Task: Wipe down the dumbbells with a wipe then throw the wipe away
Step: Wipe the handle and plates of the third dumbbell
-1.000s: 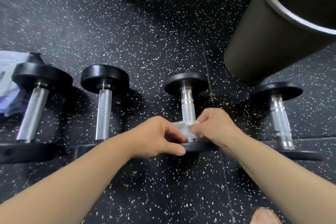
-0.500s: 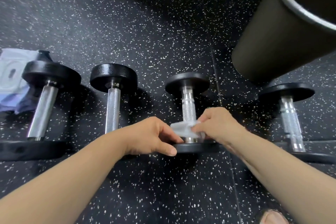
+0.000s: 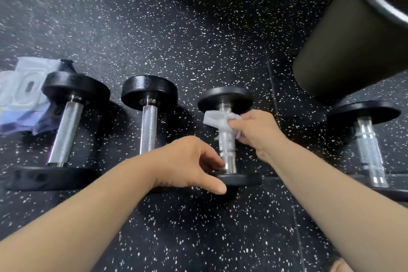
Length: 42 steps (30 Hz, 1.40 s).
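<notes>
Head view: the right hand (image 3: pixel 256 132) pinches the wipe (image 3: pixel 215 119) around the handle of the third dumbbell (image 3: pixel 227 146), near its far plate. The left hand (image 3: pixel 187 163) grips the near plate, steadying it. Wiping is mid-way; the next move probably calls for the plates, then the last dumbbell (image 3: pixel 368 148), then the bin (image 3: pixel 353 40).

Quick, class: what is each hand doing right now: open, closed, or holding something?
Left hand: grips the near plate of the third dumbbell from the left.
Right hand: pinches the wipe against that dumbbell's handle.
</notes>
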Motion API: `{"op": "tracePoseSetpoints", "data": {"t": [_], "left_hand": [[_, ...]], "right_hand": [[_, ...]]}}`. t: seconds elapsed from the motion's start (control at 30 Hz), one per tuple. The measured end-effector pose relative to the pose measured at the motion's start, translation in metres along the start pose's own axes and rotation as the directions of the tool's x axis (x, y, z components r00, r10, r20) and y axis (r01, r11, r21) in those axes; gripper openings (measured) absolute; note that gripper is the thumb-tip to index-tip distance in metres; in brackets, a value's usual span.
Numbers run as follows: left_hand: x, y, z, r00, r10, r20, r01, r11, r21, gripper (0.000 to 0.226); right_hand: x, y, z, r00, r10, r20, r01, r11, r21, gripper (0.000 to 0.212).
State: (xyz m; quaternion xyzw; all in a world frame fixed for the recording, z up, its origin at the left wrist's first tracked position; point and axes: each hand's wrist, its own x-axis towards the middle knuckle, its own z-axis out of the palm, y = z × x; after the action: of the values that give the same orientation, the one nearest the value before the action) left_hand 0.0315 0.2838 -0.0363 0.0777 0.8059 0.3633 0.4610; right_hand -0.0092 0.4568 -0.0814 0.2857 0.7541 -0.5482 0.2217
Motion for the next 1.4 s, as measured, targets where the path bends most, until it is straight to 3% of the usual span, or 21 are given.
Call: {"op": "tracePoseSetpoints", "data": {"t": [0.13, 0.23, 0.37, 0.47, 0.53, 0.6, 0.67, 0.73, 0.8, 0.87, 0.97, 1.1, 1.2, 1.27, 1.4], "left_hand": [[-0.001, -0.006, -0.002, 0.999, -0.026, -0.023, 0.029, 0.991, 0.128, 0.04], [-0.008, -0.017, -0.009, 0.998, -0.052, 0.026, 0.049, 0.994, 0.097, 0.035], [-0.009, -0.026, -0.013, 0.997, -0.068, 0.048, 0.063, 0.994, 0.094, 0.039], [-0.007, -0.029, -0.016, 0.995, -0.066, 0.068, 0.063, 0.997, 0.054, 0.039], [-0.007, -0.031, -0.018, 0.994, -0.068, 0.088, 0.065, 0.997, 0.034, 0.041], [-0.007, -0.032, -0.018, 0.993, -0.064, 0.097, 0.062, 0.998, 0.028, 0.042], [-0.006, -0.033, -0.02, 0.993, -0.067, 0.097, 0.063, 0.997, 0.042, 0.043], [-0.005, -0.034, -0.021, 0.993, -0.066, 0.096, 0.061, 0.997, 0.056, 0.044], [-0.005, -0.034, -0.021, 0.993, -0.066, 0.096, 0.062, 0.997, 0.048, 0.044], [-0.005, -0.033, -0.021, 0.992, -0.067, 0.103, 0.064, 0.997, 0.038, 0.043], [-0.008, -0.034, -0.022, 0.991, -0.077, 0.111, 0.074, 0.997, 0.033, 0.041], [-0.01, -0.034, -0.017, 0.996, -0.049, 0.072, 0.041, 0.993, 0.106, 0.04], [-0.015, -0.031, -0.004, 0.987, 0.129, -0.096, -0.078, 0.904, 0.42, 0.036], [-0.019, -0.032, 0.0, 0.971, 0.2, -0.131, -0.128, 0.897, 0.423, 0.034], [-0.014, -0.025, 0.004, 0.958, 0.261, -0.117, -0.193, 0.891, 0.412, 0.029]], "right_hand": [[-0.037, 0.012, 0.003, 0.98, -0.029, 0.195, 0.087, 0.95, -0.299, 0.018], [-0.044, 0.012, 0.013, 0.964, 0.051, 0.261, 0.043, 0.939, -0.34, 0.021], [-0.009, -0.007, 0.025, 0.98, 0.073, 0.183, -0.075, 0.997, 0.008, 0.016], [0.015, -0.022, 0.038, 0.989, 0.104, 0.103, -0.135, 0.917, 0.374, 0.029], [0.013, -0.02, 0.046, 0.991, 0.111, 0.069, -0.13, 0.894, 0.43, 0.02], [-0.002, -0.01, 0.041, 0.99, 0.094, 0.102, -0.12, 0.951, 0.286, 0.011], [-0.024, 0.001, 0.026, 0.977, 0.078, 0.198, -0.084, 0.996, 0.019, 0.012], [-0.041, 0.009, 0.019, 0.963, 0.072, 0.261, 0.01, 0.954, -0.298, 0.018], [-0.047, 0.011, 0.024, 0.97, 0.046, 0.237, 0.058, 0.908, -0.415, 0.022], [-0.038, 0.006, 0.03, 0.974, 0.064, 0.215, 0.005, 0.953, -0.304, 0.017], [-0.004, -0.009, 0.036, 0.979, 0.097, 0.177, -0.103, 0.994, 0.028, 0.022], [0.011, -0.018, 0.045, 0.963, 0.117, 0.244, -0.206, 0.902, 0.38, 0.033], [0.0, -0.008, 0.047, 0.919, 0.148, 0.365, -0.295, 0.872, 0.39, 0.019], [0.0, -0.007, 0.049, 0.925, 0.132, 0.357, -0.271, 0.887, 0.374, 0.017], [0.006, -0.01, 0.046, 0.971, 0.138, 0.197, -0.2, 0.919, 0.339, 0.02]]}}
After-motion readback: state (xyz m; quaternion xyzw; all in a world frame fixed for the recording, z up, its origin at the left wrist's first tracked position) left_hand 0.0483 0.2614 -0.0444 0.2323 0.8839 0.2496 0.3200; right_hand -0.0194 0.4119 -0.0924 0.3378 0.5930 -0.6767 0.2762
